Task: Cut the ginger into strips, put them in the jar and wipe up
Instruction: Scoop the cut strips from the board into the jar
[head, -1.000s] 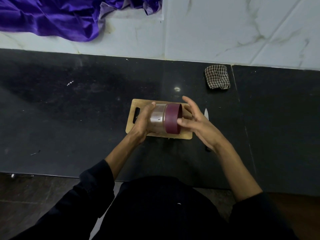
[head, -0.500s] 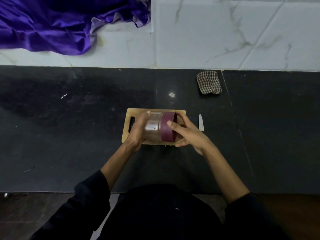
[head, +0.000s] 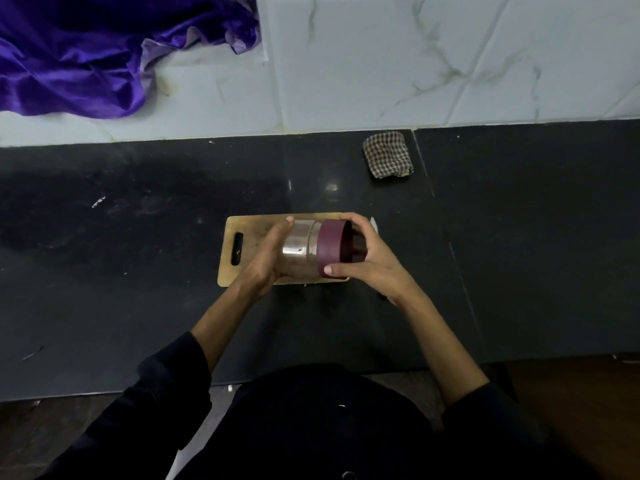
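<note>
Glass jar with a maroon plastic lid point(head: 330, 247), held sideways above the wooden cutting board point(head: 249, 233).
Left hand point(head: 268, 261) fingers wrap the clear glass jar point(head: 299, 245); right hand point(head: 369, 265) fingers clasp the lid, over the black worktop point(head: 138, 271).

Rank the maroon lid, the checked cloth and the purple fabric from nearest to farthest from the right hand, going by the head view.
1. Maroon lid: gripped by the right hand, over the cutting board.
2. Checked cloth: on the counter beyond the hand, near the wall.
3. Purple fabric: far back left, against the tiled wall.
</note>
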Demonstrator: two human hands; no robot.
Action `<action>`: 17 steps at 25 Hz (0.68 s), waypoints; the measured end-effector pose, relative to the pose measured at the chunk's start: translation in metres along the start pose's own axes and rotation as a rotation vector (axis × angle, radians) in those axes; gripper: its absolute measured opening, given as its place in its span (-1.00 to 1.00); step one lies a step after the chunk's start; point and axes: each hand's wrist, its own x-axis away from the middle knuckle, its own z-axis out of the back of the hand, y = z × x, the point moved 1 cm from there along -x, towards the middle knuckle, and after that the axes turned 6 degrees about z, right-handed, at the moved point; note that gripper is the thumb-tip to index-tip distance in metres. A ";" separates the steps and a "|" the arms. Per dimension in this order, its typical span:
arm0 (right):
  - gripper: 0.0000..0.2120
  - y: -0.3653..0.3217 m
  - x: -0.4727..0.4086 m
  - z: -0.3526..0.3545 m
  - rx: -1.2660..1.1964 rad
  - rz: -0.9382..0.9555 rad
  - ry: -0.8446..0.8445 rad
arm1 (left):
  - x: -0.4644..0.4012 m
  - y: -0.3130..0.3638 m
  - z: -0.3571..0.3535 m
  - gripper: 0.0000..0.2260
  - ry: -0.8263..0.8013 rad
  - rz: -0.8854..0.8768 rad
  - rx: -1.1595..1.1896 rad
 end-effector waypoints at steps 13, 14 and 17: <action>-0.10 0.084 0.010 0.126 0.847 -0.345 0.190 | -0.024 0.012 -0.096 -0.59 -0.025 -0.014 -0.159; -0.11 0.087 0.008 0.127 0.861 -0.355 0.175 | -0.024 0.012 -0.096 -0.59 -0.019 -0.020 -0.157; -0.13 0.091 0.005 0.128 0.890 -0.373 0.128 | -0.021 0.011 -0.095 -0.62 -0.021 -0.043 -0.142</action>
